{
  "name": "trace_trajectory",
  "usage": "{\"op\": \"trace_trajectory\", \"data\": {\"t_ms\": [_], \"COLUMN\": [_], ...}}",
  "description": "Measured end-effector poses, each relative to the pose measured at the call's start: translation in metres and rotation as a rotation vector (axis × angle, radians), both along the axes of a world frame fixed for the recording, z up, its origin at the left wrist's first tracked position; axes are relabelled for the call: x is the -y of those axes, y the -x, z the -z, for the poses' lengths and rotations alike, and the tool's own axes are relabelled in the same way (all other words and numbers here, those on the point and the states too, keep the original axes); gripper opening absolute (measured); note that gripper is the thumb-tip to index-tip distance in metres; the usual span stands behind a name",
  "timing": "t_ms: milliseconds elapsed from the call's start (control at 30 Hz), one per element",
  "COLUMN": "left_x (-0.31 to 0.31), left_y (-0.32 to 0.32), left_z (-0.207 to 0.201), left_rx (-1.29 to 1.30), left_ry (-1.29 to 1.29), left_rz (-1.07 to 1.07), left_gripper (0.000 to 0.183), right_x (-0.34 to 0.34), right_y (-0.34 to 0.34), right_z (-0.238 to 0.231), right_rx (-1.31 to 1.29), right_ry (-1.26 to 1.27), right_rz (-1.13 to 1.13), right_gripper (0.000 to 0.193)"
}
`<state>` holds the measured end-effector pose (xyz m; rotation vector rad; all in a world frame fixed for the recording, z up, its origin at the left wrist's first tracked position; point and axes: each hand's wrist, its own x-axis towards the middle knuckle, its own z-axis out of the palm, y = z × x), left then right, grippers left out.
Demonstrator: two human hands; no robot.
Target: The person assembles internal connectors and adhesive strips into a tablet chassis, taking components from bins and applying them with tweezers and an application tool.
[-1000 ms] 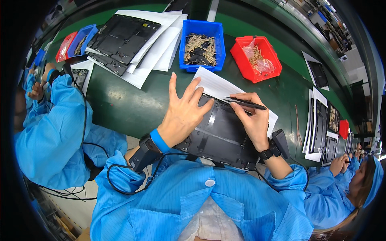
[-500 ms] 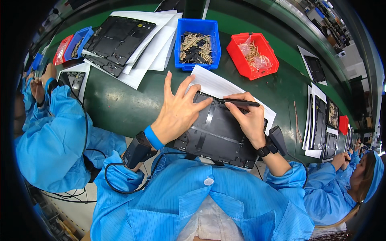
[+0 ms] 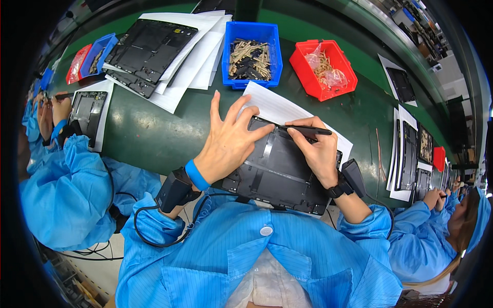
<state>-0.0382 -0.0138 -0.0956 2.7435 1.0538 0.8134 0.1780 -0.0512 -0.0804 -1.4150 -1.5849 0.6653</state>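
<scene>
A black laptop-type cover panel (image 3: 282,172) lies in front of me, overlapping a white paper sheet (image 3: 272,102) and reaching past the table's near edge. My right hand (image 3: 317,149) pinches a slim black pen-like tool (image 3: 310,131), its tip at the panel's far edge. Beside that tip, my left hand (image 3: 226,138) is open, fingers spread. Its thumb or index fingertip presses the panel's upper left corner. Any small part under the fingertip is too small to make out.
A blue bin (image 3: 251,54) of small tan and black strips stands beyond my hands, with a red bin (image 3: 323,69) of small parts and plastic bags to its right. Stacked panels on paper (image 3: 151,49) lie far left. Co-workers in blue sit at left (image 3: 67,190) and right (image 3: 423,238).
My hands and the tool stay almost in place, the left fingertip edging slightly right. At left, the co-worker's arm has shifted away from the panel there, uncovering more of it.
</scene>
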Motion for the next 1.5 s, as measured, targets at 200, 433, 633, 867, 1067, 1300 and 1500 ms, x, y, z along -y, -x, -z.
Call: {"op": "trace_trajectory", "data": {"t_ms": [200,433,633,867,1067,1300,1500], "left_x": [0.0,-0.001,-0.001,0.003,0.004,0.004,0.003], "left_y": [-0.005,-0.011,-0.01,-0.014,-0.015,-0.013,-0.014], "left_z": [-0.001,0.0,0.002,-0.001,0.0,0.001,0.002], "left_rx": [-0.011,-0.062,-0.036,-0.032,-0.049,-0.072,-0.045], "left_ry": [-0.048,-0.139,-0.149,-0.149,-0.126,-0.136,-0.119], "left_rz": [-0.004,-0.027,-0.004,-0.005,-0.012,-0.014,-0.014], "left_gripper": [0.043,0.038,0.033,0.03,0.03,0.033,0.033], "right_x": [0.0,-0.001,0.0,0.002,0.003,0.018,0.02], "right_y": [0.0,0.001,0.001,0.002,-0.004,-0.013,-0.013], "right_z": [-0.002,-0.001,-0.001,0.001,-0.004,-0.004,0.0], "right_rx": [0.035,0.001,0.038,0.045,0.107,-0.093,-0.094], "right_ry": [-0.004,0.002,-0.014,-0.035,-0.042,0.053,0.041], "right_rz": [0.001,0.007,0.0,0.007,-0.042,0.111,0.104], "right_gripper": [0.012,0.012,0.012,0.012,0.017,0.017,0.017]}}
